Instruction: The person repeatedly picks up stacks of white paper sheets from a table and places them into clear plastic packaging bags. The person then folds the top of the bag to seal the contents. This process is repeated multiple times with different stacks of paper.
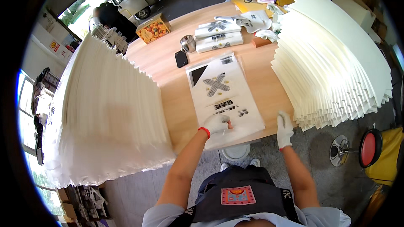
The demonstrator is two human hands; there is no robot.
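A flat, clear plastic bag [237, 96] printed with crossed pencils and dark lettering lies before me on the wooden table, white inside. My left hand [216, 124], in a white glove with a red cuff, rests on its near part. The fingers of that hand are curled, with a bare fingertip showing, and they seem to pinch the bag's film. To the right of the bag, at the table's near edge, my right hand [285, 130] is gloved too. Its fingers are stretched forward and it holds nothing that I can see. A tall stack of white paper sheets [332, 67] is just beyond it.
A high stack of bagged packs [113, 109] fills the table's left side. Farther back are a phone [181, 59], a metal cup [187, 43], rolled printed bags [219, 41], an orange block [261, 41] and a fruit box [153, 28]. A red-seated stool [369, 148] stands right.
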